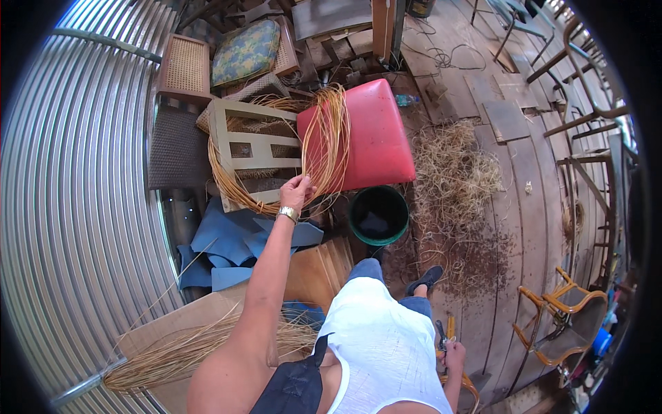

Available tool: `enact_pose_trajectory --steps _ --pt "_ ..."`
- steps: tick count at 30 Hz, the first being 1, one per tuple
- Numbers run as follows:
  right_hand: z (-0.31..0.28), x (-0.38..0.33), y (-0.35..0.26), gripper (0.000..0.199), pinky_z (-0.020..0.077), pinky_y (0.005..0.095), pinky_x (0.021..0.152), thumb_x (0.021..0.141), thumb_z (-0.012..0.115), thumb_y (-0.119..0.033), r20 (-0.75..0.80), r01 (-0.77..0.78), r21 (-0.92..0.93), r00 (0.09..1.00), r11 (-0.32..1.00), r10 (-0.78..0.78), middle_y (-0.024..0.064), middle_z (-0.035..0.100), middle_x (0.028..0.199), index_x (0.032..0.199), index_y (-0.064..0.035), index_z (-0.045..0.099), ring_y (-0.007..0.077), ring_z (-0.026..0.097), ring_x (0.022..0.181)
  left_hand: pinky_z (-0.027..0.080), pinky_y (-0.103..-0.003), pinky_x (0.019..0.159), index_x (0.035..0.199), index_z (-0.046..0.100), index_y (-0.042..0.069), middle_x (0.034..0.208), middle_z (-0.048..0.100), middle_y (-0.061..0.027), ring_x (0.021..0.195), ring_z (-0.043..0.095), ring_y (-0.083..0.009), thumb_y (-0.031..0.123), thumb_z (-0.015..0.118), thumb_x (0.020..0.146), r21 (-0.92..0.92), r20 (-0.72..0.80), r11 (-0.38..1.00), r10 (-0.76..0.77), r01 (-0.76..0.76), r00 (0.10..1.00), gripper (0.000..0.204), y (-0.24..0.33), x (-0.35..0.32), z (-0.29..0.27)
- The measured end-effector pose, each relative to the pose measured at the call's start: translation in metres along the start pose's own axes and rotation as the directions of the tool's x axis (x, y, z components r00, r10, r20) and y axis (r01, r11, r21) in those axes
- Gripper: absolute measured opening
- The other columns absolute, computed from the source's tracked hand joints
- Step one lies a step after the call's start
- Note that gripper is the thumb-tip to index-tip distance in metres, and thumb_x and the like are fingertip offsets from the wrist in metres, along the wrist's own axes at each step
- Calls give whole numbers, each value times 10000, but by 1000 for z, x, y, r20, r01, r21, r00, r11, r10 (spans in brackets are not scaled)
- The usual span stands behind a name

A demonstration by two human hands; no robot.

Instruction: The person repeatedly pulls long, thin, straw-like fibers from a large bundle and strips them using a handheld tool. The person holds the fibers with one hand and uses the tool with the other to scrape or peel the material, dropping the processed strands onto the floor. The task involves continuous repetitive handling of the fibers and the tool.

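Note:
My left hand (296, 193) reaches forward, its fingers pinched on strands of a large loose coil of tan cane (329, 131). The coil drapes over a red padded seat (379, 138) and a cream wooden chair back (224, 131). Low at my right side, my right hand (454, 355) is closed; a small dark object (440, 332) and something pale show at its fingers, too small to name. A dark green bucket (378, 215) with dark liquid inside stands just before my legs, right of my left hand.
Corrugated metal sheeting (83, 193) walls the left side. Blue sheet pieces (238, 238) and a bundle of cane (179, 352) lie near it. Tangled cane scraps (458, 176) cover part of the plank floor. A cane-framed chair (562, 324) and metal chair frames (586, 117) stand to the right.

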State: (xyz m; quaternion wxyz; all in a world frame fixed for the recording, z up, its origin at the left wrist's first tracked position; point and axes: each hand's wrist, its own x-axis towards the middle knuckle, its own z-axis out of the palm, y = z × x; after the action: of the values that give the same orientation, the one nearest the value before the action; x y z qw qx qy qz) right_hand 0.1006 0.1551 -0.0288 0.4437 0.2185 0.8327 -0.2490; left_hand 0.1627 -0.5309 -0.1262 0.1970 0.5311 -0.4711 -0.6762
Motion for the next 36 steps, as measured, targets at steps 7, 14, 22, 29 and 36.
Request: enact_pose_trajectory --steps 7,14,22,29,36 --pt "-6 -7 -20 300 333 292 305 959 528 -279 -28 18 -23 999 1000 -19 88 551 523 800 -27 500 146 473 341 516 -247 533 956 657 48 800 676 -46 665 648 -121 159 730 846 -26 -22 999 -42 41 999 173 -8 -1 -4" --pt "-7 1 -12 298 340 297 308 954 529 -283 -27 18 -44 999 999 -19 82 543 522 801 -29 493 148 479 347 530 -262 568 1021 618 101 789 653 -27 714 660 -138 154 708 866 -189 -51 973 -145 133 988 187 10 -14 -1" --pt "-3 -5 -19 277 333 287 305 957 531 -262 -20 7 26 1000 1000 -7 78 536 519 805 -34 490 141 465 343 571 -279 545 1255 547 93 874 694 -86 627 659 -138 53 662 868 -218 30 975 -47 53 998 405 -6 -9 -7" --pt "-5 -6 -12 277 336 291 307 959 528 -264 -13 13 -28 1000 1000 -13 78 539 521 803 -39 484 140 466 345 555 -252 526 1264 558 105 911 693 -79 619 654 -123 31 625 894 -81 7 996 -25 26 1000 383 -17 -3 -4" --pt "-18 -2 4 275 345 290 318 957 529 -262 -25 20 -21 999 1000 -20 83 545 528 809 -32 498 145 472 350 510 -231 527 1207 615 39 868 691 -49 618 641 -106 83 649 876 242 71 948 195 -207 978 335 -19 -19 14"
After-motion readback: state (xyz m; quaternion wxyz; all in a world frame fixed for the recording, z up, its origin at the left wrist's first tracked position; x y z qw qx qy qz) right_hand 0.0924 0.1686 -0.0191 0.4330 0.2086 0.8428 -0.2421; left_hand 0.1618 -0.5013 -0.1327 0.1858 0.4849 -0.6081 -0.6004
